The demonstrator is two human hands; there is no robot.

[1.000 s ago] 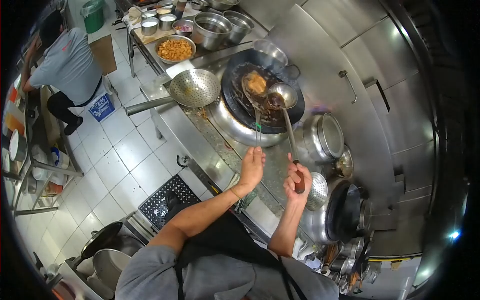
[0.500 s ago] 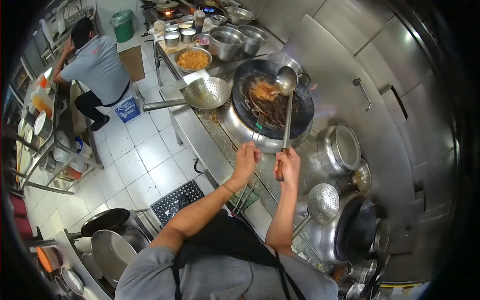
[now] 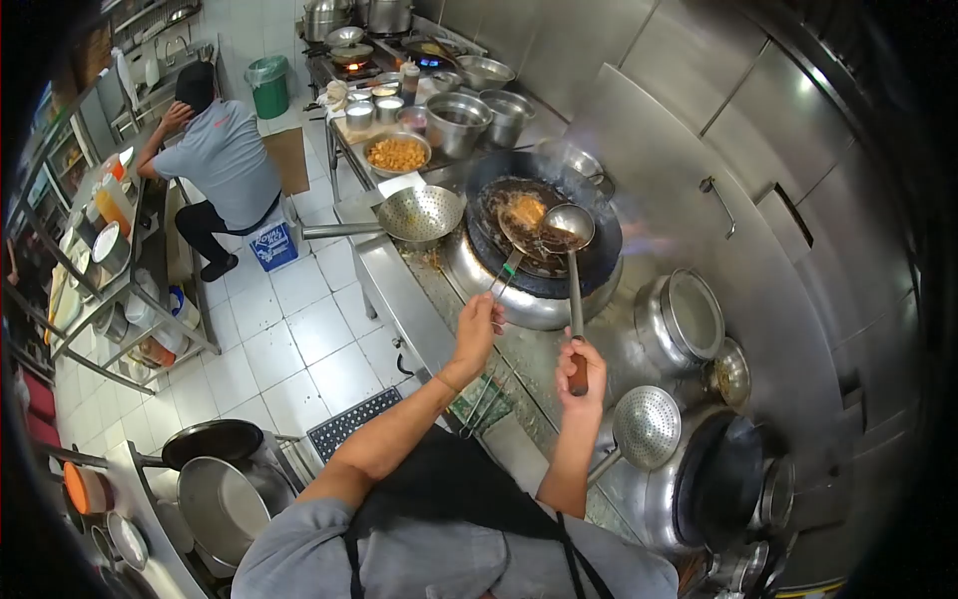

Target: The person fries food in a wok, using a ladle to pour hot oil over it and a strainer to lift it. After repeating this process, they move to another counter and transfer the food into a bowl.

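wok (image 3: 599,255): on the burner ring, ahead of both hands
ladle (image 3: 569,225): bowl in the wok, handle running back to the right hand (image 3: 582,371)
spatula (image 3: 519,235): in the wok, left of the ladle, ahead of the left hand (image 3: 477,325)
strainer (image 3: 421,213): left of the wok
food bowl (image 3: 397,154): behind the strainer

This is a commercial restaurant kitchen. Ahead of the right hand (image 3: 582,371) a large blackened wok (image 3: 547,225) sits in a round steel burner well of a stainless-steel cooking range (image 3: 399,290) backed by steel wall panels. Beyond the left hand (image 3: 477,324), a perforated steel strainer (image 3: 422,214), big steel bowls (image 3: 457,122) and small seasoning tins (image 3: 360,113) crowd the tabletop. Far left, wire shelving (image 3: 100,290) holds stacked dishes above a white tiled floor (image 3: 299,339).
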